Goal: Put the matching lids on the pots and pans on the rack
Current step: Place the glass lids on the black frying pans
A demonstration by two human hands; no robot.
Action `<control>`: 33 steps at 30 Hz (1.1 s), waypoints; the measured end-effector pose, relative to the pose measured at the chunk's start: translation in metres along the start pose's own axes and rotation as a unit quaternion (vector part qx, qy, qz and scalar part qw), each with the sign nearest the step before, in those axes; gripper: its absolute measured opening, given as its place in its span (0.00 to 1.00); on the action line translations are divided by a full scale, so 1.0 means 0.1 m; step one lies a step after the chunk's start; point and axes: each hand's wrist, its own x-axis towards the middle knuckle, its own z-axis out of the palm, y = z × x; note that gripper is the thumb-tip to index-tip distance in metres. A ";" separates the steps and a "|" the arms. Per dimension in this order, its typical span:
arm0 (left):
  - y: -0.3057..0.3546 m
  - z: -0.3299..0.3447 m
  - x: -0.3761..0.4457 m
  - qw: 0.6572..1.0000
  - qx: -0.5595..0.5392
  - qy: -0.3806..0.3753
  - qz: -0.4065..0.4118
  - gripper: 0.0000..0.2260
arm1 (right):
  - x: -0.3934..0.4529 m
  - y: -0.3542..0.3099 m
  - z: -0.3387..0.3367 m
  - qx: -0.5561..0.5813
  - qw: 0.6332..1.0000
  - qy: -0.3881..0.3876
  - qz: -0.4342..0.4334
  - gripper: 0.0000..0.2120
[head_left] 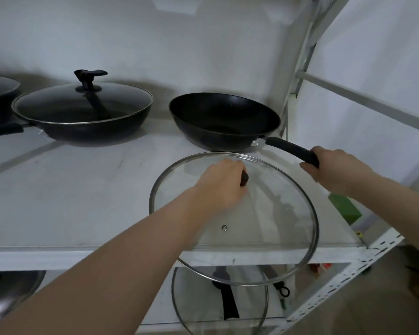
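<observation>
Far-left pan (0, 88): only its edge shows, at nine o'clock on the shelf (82, 189).
Covered wok (82, 112): glass lid already on, at ten o'clock.
My left hand (221, 183): clamped on the black knob (244, 178) of the glass lid (264, 226), which I hold tilted over the shelf's front edge, at six o'clock from the open wok (224, 119).
My right hand (334, 168): wrapped round the open wok's handle (292, 149), at three o'clock.
Lower shelf: another glass lid (219, 301) beneath.

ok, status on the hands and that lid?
Left hand holds glass lid by its knob, short of open wok. Right hand grips wok handle. Path clear.
</observation>
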 end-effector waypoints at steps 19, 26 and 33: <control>-0.52 -1.03 -1.08 0.993 0.101 0.054 -0.006 0.13 | 0.00 -0.02 0.01 0.011 1.000 0.014 -0.004 0.22; -0.34 -1.59 -0.86 0.954 0.135 0.265 0.029 0.15 | -0.04 -0.02 0.00 -0.003 0.999 0.041 -0.012 0.23; -0.14 -1.55 -0.02 0.939 0.041 0.341 0.028 0.15 | -0.04 0.01 0.02 0.024 0.998 0.055 -0.017 0.22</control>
